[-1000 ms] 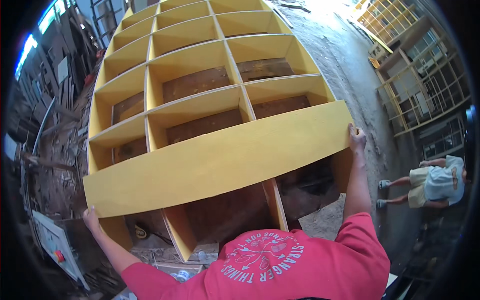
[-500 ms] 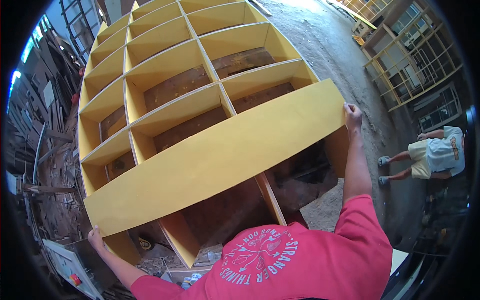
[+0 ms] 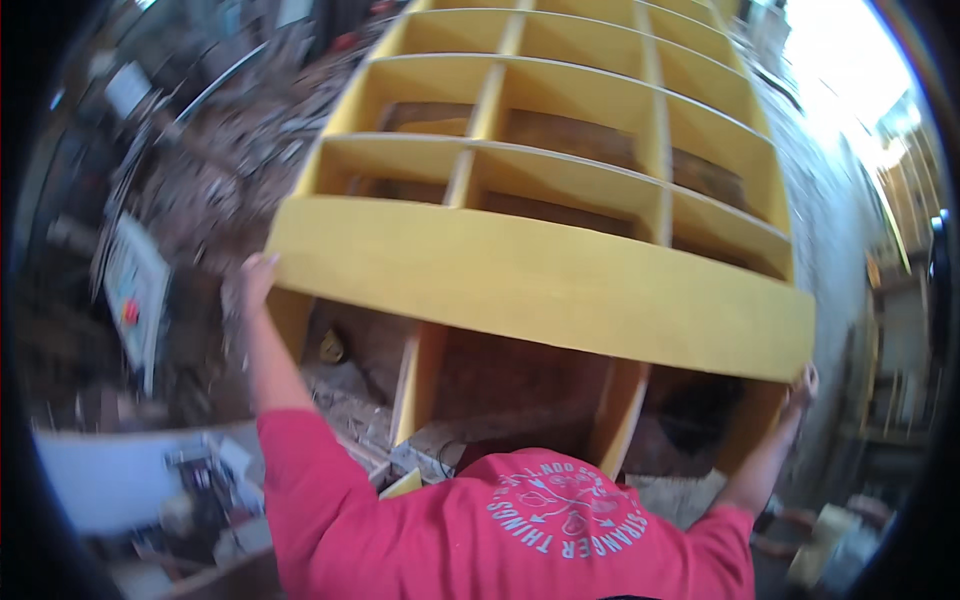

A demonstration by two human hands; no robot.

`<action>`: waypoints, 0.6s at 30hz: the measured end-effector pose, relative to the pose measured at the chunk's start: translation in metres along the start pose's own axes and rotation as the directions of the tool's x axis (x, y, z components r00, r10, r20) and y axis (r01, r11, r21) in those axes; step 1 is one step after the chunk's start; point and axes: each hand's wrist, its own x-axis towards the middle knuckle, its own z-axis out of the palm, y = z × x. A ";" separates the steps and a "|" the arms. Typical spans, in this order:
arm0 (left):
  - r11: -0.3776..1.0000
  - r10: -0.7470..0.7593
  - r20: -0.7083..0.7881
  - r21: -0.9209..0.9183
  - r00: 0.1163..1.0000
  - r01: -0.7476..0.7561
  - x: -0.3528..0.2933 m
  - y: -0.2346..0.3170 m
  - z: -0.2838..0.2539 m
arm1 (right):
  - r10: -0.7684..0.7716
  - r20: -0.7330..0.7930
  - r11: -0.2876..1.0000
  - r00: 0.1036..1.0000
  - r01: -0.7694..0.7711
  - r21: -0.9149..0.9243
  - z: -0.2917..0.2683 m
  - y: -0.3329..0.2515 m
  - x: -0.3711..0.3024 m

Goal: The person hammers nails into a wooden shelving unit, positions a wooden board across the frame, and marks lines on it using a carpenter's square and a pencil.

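Note:
A long yellow board [image 3: 540, 280] with a gently curved outline lies across the near part of a large yellow wooden grid frame [image 3: 570, 60]. My left hand [image 3: 260, 277] grips the board's left end, fingers closed at its edge. At the opposite end, my right hand [image 3: 803, 385] is closed round the lower right corner, a little blurred. Beneath the board, two upright dividers [image 3: 418, 385] of the frame reach toward my chest. Part of the frame's near section is hidden behind the board.
A small round yellow and black thing [image 3: 332, 346] sits low inside the left near compartment. Left of the frame, scraps [image 3: 255, 150] litter the ground, and a pale panel [image 3: 138, 290] with a red spot leans there. Blurred clutter [image 3: 840, 540] stands at the lower right.
The view has swung, so the frame and board now slant down to the right instead of up. The bystander at the right has left the view. Both hands still hold the board's ends.

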 end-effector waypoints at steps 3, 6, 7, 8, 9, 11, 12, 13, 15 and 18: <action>0.985 -0.146 -0.050 0.080 0.988 0.150 -0.001 0.026 -0.005 | -0.015 -0.078 1.000 0.997 0.015 0.010 -0.014 -0.010 -0.007; 0.960 -0.225 -0.122 0.141 0.967 0.242 -0.025 0.025 -0.042 | 0.027 0.029 0.999 0.999 -0.029 0.045 0.036 -0.021 -0.034; 0.957 -0.225 -0.124 0.158 0.966 0.243 -0.019 0.023 -0.038 | 0.011 0.038 0.999 0.999 -0.013 0.045 0.030 -0.024 -0.030; 0.957 -0.234 -0.128 0.144 0.964 0.252 -0.014 0.020 -0.033 | 0.005 0.056 0.997 0.998 -0.009 0.078 0.024 -0.025 -0.027; 0.962 -0.219 -0.121 0.138 0.968 0.235 -0.011 0.020 -0.030 | 0.005 0.071 0.994 0.997 -0.013 0.110 0.022 -0.024 -0.029; 0.967 -0.207 -0.116 0.127 0.971 0.222 -0.011 0.016 -0.024 | -0.033 0.086 0.991 0.996 0.021 0.133 0.024 -0.022 -0.027; 0.968 -0.216 -0.129 0.104 0.968 0.230 -0.013 0.019 -0.022 | -0.027 0.030 0.993 0.999 0.023 0.112 0.027 -0.023 -0.027; 0.968 -0.225 -0.141 0.080 0.964 0.238 -0.016 0.022 -0.021 | -0.022 -0.026 0.996 0.999 0.024 0.091 0.029 -0.024 -0.027; 0.977 -0.208 -0.135 0.011 0.969 0.211 -0.023 0.026 -0.017 | -0.025 -0.052 0.996 0.998 0.029 0.083 0.029 -0.024 -0.028; 0.981 -0.156 -0.142 -0.139 0.977 0.137 -0.020 0.008 -0.017 | -0.022 -0.052 0.997 0.998 0.025 0.067 0.033 -0.020 -0.021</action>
